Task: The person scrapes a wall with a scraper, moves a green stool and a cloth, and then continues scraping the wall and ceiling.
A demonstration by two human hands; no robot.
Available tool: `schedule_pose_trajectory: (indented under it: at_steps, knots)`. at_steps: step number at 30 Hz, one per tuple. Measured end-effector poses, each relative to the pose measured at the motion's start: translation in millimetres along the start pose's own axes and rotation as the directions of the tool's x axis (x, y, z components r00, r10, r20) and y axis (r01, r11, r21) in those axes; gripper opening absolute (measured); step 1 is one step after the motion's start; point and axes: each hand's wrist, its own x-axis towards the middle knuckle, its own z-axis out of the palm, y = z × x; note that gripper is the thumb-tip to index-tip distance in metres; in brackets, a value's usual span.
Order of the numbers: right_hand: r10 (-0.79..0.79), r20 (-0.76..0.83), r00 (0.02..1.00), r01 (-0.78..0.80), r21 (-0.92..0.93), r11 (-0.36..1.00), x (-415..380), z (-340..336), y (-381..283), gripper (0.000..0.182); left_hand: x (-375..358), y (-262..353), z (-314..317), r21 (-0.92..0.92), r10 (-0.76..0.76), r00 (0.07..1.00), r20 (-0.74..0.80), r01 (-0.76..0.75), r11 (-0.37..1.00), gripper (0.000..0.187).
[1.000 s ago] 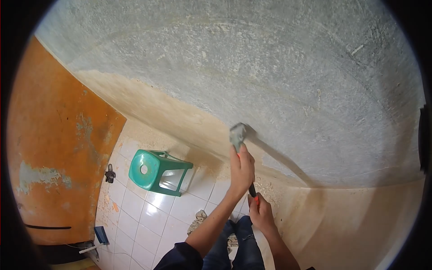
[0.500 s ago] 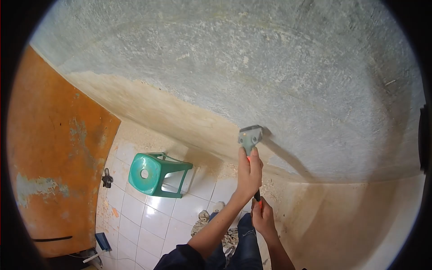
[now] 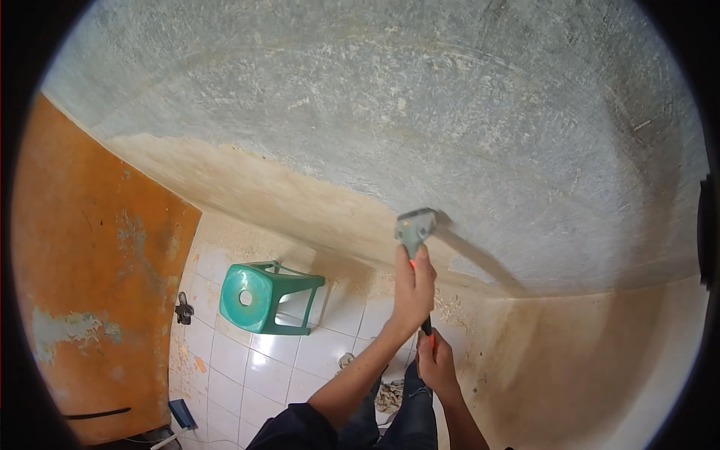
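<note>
A scraper (image 3: 415, 226) with a grey metal head and an orange and black handle presses against the wall (image 3: 450, 112), right at the edge where grey scraped surface meets beige paint. My left hand (image 3: 413, 291) grips the handle just below the head, fingers pointing up. Lower down, my right hand (image 3: 435, 364) is wrapped around the end of the same handle. Both forearms rise from the bottom of the view, the left one in a dark sleeve.
A green plastic stool (image 3: 262, 296) lies on its side on the white tiled floor (image 3: 247, 375). An orange, worn door (image 3: 97, 262) stands at the left. Paint flakes litter the floor along the wall base. A small blue object (image 3: 182, 412) lies near the door's foot.
The scraper head has moved up and to the right along the wall, from the beige band to the grey edge. Both hands followed it, and the view shifted slightly.
</note>
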Motion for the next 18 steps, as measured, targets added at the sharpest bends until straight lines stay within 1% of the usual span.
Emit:
schedule_pose_trajectory:
  at_steps: [2,3,4,5,6,8,9,11,12,15,16,17,18]
  knots:
    - [0.001,-0.022,1.000,0.000,0.087,0.996,-4.1,0.7,3.8,0.035,4.2,7.8,-5.3,-0.008,-0.024,1.000,-0.015,0.024,1.000,0.026]
    - [0.002,-0.028,1.000,0.000,0.087,0.996,0.7,0.2,-0.6,0.035,6.7,12.5,-8.7,-0.016,-0.052,0.998,-0.030,0.051,0.999,0.025]
    - [-0.061,0.011,0.998,0.061,0.007,0.998,10.2,-1.5,-8.4,0.033,8.4,13.6,-9.6,-0.025,-0.079,0.996,-0.051,0.078,0.997,0.025]
    - [-0.117,0.060,0.991,0.121,-0.069,0.990,14.4,-2.5,-11.6,0.032,11.4,0.2,-11.8,-0.010,-0.020,0.998,-0.061,0.019,1.000,0.025]
    - [-0.113,0.065,0.991,0.118,-0.069,0.991,11.9,-3.4,-9.3,0.032,8.5,-0.5,-9.5,-0.009,-0.024,0.998,-0.067,0.023,1.000,0.025]
    - [-0.083,0.026,0.996,0.083,0.015,0.996,4.8,-2.3,-5.5,0.033,3.2,4.4,-5.1,-0.058,-0.067,0.996,-0.064,0.063,0.996,0.021]
    - [-0.086,0.020,0.996,0.086,0.020,0.996,3.6,-1.0,-6.0,0.033,3.1,8.6,-5.0,-0.055,-0.064,0.996,-0.058,0.061,0.997,0.021]
    - [-0.060,0.027,0.998,0.061,-0.050,0.997,3.9,-2.7,-6.6,0.033,4.2,13.8,-3.6,-0.061,-0.108,0.990,-0.089,0.102,0.993,0.020]
    - [-0.057,0.023,0.998,0.059,-0.051,0.997,5.6,-1.8,-8.9,0.033,5.2,15.1,-5.3,-0.062,-0.110,0.990,-0.086,0.105,0.993,0.020]
    - [-0.080,0.019,0.997,0.079,0.018,0.997,8.4,3.7,-11.9,0.034,7.5,13.5,-11.7,-0.068,-0.068,0.996,-0.064,0.063,0.996,0.019]
    - [-0.003,0.020,1.000,0.001,0.100,0.995,-0.7,4.8,-5.2,0.033,3.1,10.6,-11.3,-0.058,-0.069,0.996,-0.060,0.066,0.996,0.019]
    - [0.069,0.026,0.997,-0.072,0.178,0.981,-3.8,6.0,-3.3,0.033,-1.0,8.1,-10.0,-0.026,-0.110,0.994,-0.021,0.109,0.994,0.021]
    - [0.062,0.024,0.998,-0.065,0.173,0.983,1.0,4.2,-8.4,0.033,-0.5,6.4,-8.4,-0.001,-0.146,0.989,0.013,0.146,0.989,0.024]
